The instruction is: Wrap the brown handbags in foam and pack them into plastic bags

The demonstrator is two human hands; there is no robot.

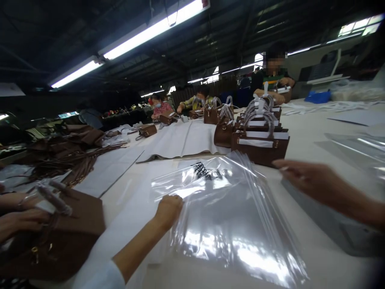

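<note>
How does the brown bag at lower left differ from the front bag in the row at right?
A co-worker's hands are at the lower-left bag; the front bag has a white strip across it. The lower-left bag's handles lean over; the front bag's arch upward. Both are brown, with wrapped handles and gold-coloured fittings.

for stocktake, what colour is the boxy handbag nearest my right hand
The handbag is brown; see head view.

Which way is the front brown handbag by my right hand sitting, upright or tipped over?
Upright: the front handbag rests on its base on the table, its wrapped handles arching above it, near the right hand.
</note>
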